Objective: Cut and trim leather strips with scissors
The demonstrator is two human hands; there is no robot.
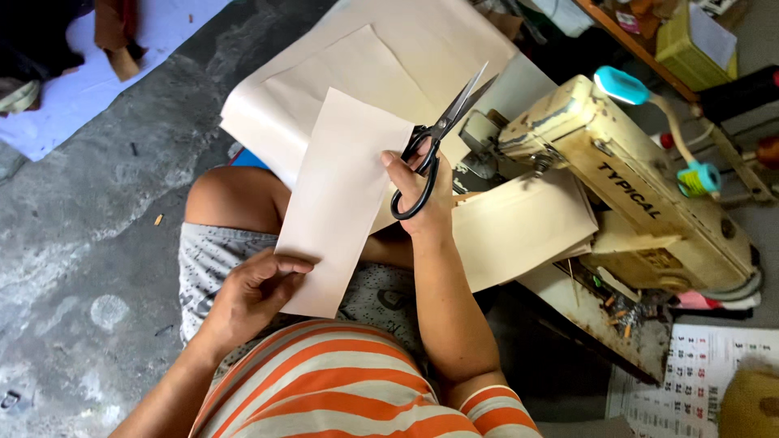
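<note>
Scissors (434, 146) in closed right hand (422, 203) — left hand (260, 288) pinching beige sheet (337, 203)

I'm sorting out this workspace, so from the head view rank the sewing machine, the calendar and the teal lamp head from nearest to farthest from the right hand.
From the right hand:
1. Sewing machine, just to its right.
2. Teal lamp head, upper right.
3. Calendar, lower right corner.

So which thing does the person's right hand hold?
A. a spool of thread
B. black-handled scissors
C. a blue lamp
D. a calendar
B: the right hand has its fingers through the black loops of the scissors, blades pointing up, beside the beige sheet held by the left hand.
</note>
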